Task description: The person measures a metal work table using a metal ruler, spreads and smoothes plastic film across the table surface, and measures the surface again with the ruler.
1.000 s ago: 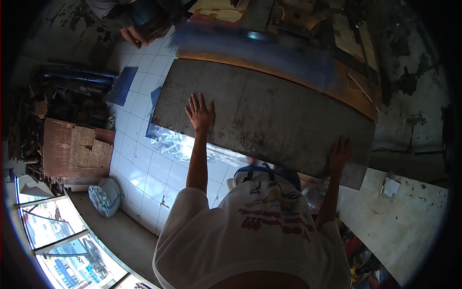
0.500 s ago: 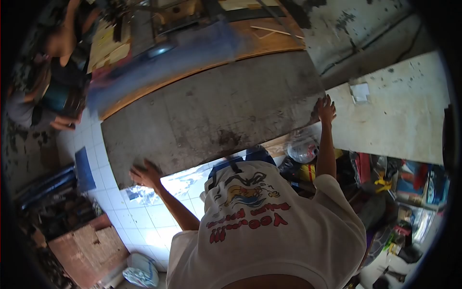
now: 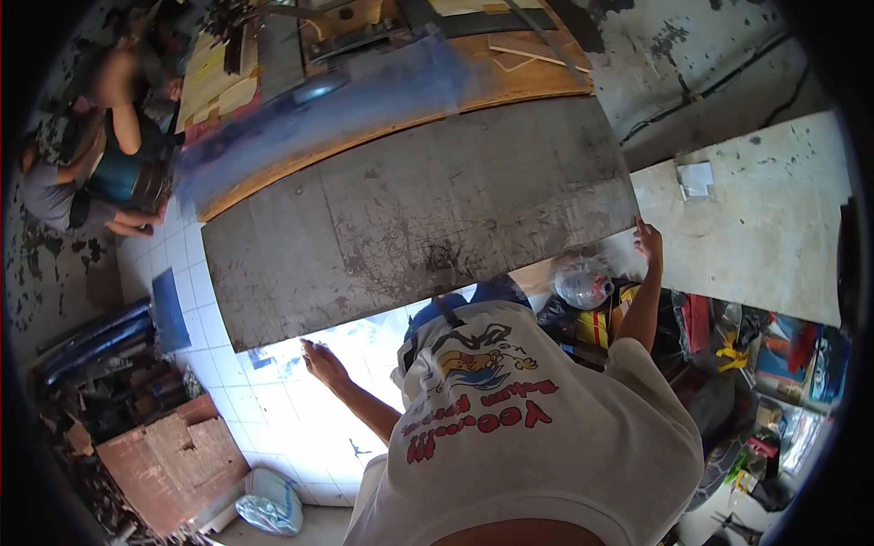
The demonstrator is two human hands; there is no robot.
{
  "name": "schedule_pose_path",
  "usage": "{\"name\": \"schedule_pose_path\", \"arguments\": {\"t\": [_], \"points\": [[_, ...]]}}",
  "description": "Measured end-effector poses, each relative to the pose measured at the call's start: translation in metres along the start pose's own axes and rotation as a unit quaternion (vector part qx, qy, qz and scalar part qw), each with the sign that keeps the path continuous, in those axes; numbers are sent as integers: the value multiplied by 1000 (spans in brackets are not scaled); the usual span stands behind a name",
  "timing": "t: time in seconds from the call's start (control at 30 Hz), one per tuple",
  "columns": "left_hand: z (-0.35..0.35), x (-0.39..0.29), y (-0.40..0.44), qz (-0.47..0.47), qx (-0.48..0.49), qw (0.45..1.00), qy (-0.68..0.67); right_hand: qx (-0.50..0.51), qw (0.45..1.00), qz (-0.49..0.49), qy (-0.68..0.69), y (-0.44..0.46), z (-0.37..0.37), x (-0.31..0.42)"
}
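A long grey board (image 3: 410,218) with dark scuffs lies in front of me, along the near side of an orange-brown wooden table (image 3: 546,77). My left hand (image 3: 323,362) is at the board's near edge, left of its middle, with fingers bent; whether they grip the edge is too small to tell. At the board's near right corner, my right hand (image 3: 649,241) has its fingers closed on the edge. Blue, hazy sheeting (image 3: 364,114) covers part of the table beyond the board.
A person (image 3: 55,187) sits at the upper left. Blue rolls (image 3: 96,341), a reddish broken panel (image 3: 173,460) and a white bag (image 3: 271,500) lie at the lower left. A pale worktop (image 3: 756,218) is at the right, with a clear plastic bottle (image 3: 583,282) and clutter below it.
The view has swung round to the right. Both hands have moved from flat on the board's top to its near edge, and the right fingers have closed there.
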State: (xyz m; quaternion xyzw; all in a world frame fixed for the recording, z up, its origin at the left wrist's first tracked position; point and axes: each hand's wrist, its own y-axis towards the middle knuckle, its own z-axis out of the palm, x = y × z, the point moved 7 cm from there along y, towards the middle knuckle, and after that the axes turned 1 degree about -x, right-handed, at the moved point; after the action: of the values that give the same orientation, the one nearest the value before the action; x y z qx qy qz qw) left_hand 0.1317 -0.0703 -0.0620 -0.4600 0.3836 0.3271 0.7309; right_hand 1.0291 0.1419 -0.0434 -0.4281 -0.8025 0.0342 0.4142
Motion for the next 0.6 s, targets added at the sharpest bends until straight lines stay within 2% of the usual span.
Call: {"name": "schedule_pose_path", "arguments": {"t": [0.2,0.27,0.37,0.4,0.47,0.53,0.6], "points": [[21,-23,-6,37,12,999,22,50,998,-37,20,7,-2,5],[15,-22,-4,34,-11,999,41,52,998,-38,21,5,-3,6],[4,-19,-6,26,-97,989,111,38,999,-31,11,4,-1,7],[-1,-17,-5,20,-94,985,143,32,999,-30,21,11,-1,0],[-19,-1,9,5,-99,985,143,11,998,-43,34,20,-1,-9],[3,-14,-15,20,-113,989,89,-9,998,-18,67,29,-1,-24],[0,-3,-10,-6,-67,997,31,-45,990,-21,134,22,1,-29]]}}
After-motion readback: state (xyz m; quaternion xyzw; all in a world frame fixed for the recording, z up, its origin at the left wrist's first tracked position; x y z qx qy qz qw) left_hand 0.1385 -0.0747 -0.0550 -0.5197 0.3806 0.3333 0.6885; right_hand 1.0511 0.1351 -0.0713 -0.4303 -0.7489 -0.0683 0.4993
